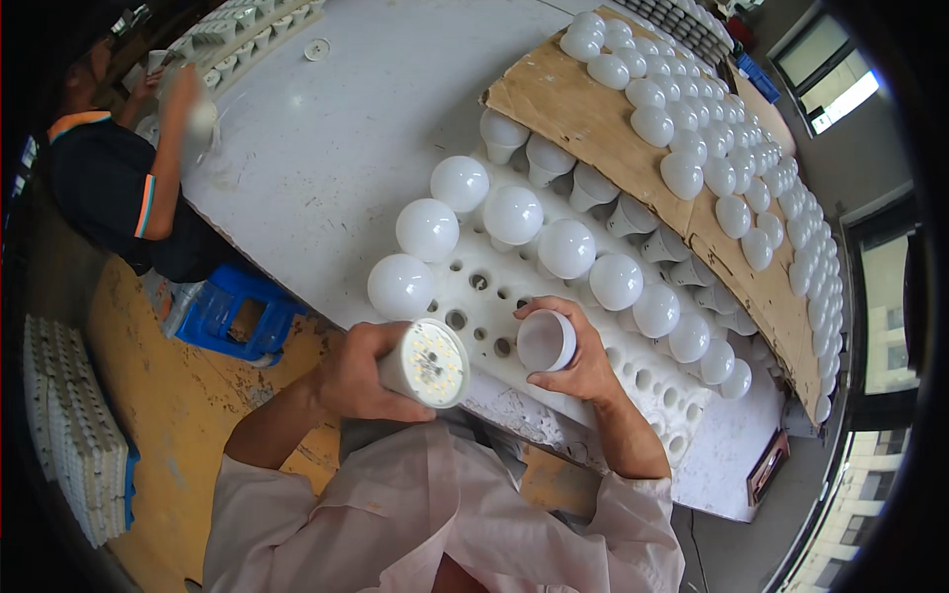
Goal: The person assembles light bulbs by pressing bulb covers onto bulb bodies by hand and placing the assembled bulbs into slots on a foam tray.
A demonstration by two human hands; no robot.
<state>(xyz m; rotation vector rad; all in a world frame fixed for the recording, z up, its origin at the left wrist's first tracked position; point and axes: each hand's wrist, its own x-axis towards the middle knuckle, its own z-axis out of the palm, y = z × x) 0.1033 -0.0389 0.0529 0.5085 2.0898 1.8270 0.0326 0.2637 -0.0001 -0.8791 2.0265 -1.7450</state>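
My left hand (363,374) is closed around a white LED bulb base (431,364); its round board dotted with small yellow LEDs faces up. In my right hand (585,361) is a white bulb cover (546,341), gripped by fingers and thumb, its open rim turned toward me. The two parts are apart, side by side over the table's near edge. Just beyond my hands lies a white foam tray (514,282) with rows of holes. Several bulbs with round white covers (427,229) stand in it, while the holes nearest my hands show bare.
Right of the tray, a brown cardboard sheet (593,119) rests over more bulbs and carries many round bulbs on top. A co-worker (124,188) sits at the left by a blue stool (237,311). Stacked foam trays (79,425) stand on the floor. One loose part (316,49) lies far off.
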